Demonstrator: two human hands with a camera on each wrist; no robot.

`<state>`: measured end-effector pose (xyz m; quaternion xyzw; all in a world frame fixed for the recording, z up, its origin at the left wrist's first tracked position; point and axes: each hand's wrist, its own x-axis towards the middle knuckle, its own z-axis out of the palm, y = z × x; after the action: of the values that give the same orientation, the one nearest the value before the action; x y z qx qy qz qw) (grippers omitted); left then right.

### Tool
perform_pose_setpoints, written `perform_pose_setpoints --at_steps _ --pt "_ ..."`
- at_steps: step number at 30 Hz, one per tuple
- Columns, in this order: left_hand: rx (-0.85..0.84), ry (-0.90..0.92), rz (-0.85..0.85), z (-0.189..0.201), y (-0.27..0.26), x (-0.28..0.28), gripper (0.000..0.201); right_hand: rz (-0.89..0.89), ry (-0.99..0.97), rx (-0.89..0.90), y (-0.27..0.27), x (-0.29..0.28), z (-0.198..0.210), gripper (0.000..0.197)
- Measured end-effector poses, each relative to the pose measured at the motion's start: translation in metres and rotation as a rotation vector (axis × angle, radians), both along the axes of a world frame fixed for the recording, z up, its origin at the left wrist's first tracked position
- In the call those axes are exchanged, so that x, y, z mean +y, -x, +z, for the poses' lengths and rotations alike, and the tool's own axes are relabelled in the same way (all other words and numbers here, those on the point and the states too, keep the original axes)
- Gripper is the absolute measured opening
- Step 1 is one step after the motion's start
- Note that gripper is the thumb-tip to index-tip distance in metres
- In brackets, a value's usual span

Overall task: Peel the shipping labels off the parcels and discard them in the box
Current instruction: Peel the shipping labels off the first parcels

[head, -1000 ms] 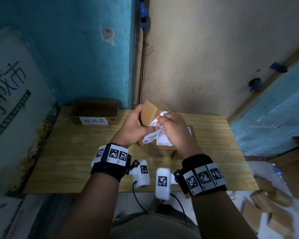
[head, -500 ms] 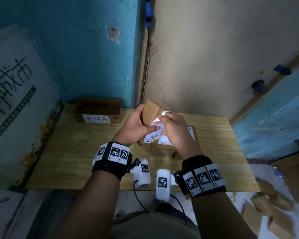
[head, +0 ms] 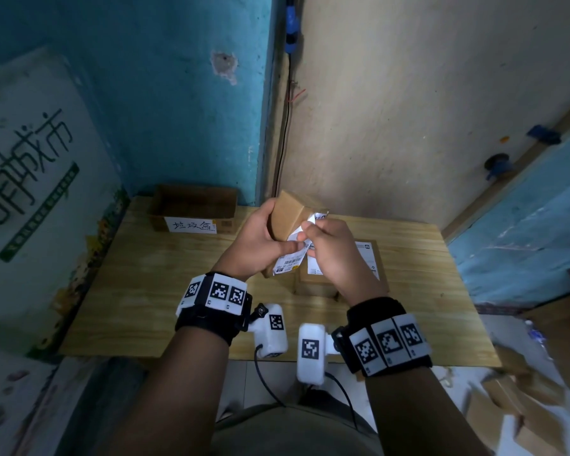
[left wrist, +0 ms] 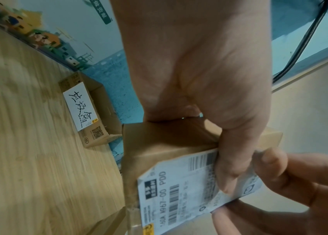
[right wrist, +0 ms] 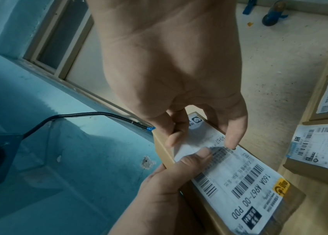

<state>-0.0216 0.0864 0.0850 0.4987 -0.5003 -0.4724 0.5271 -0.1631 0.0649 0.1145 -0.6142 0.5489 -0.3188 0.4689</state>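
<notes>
My left hand (head: 270, 235) grips a small brown cardboard parcel (head: 285, 217) held tilted above the table, its thumb pressing on the white shipping label (head: 288, 263). My right hand (head: 310, 230) pinches the label's upper end, which curls away from the cardboard. In the right wrist view the right hand (right wrist: 201, 139) holds the lifted end of the label (right wrist: 249, 182) between thumb and fingers. The left wrist view shows the left hand (left wrist: 209, 135) round the parcel (left wrist: 159, 143). The open discard box (head: 191, 209), with a handwritten white tag, stands at the table's back left.
Further labelled parcels (head: 366, 258) lie on the wooden table (head: 145, 291) under my hands, also seen as parcels (right wrist: 320, 146) in the right wrist view. Walls close off the back and left. Loose cardboard boxes (head: 524, 406) lie on the floor at the right.
Both hands keep their hold on the parcel and the label in nearly the same place. The view has shifted slightly.
</notes>
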Motion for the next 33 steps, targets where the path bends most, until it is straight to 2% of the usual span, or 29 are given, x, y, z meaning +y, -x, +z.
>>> perform_pose_setpoints --at_steps 16,33 --pt "0.055 -0.005 -0.026 0.0017 -0.0013 0.001 0.061 -0.01 -0.018 0.007 -0.0019 0.0019 0.0046 0.042" --pt "0.033 -0.015 -0.008 -0.0011 -0.005 -0.0041 0.06 0.006 -0.043 0.041 -0.007 -0.0007 0.0098 0.042"
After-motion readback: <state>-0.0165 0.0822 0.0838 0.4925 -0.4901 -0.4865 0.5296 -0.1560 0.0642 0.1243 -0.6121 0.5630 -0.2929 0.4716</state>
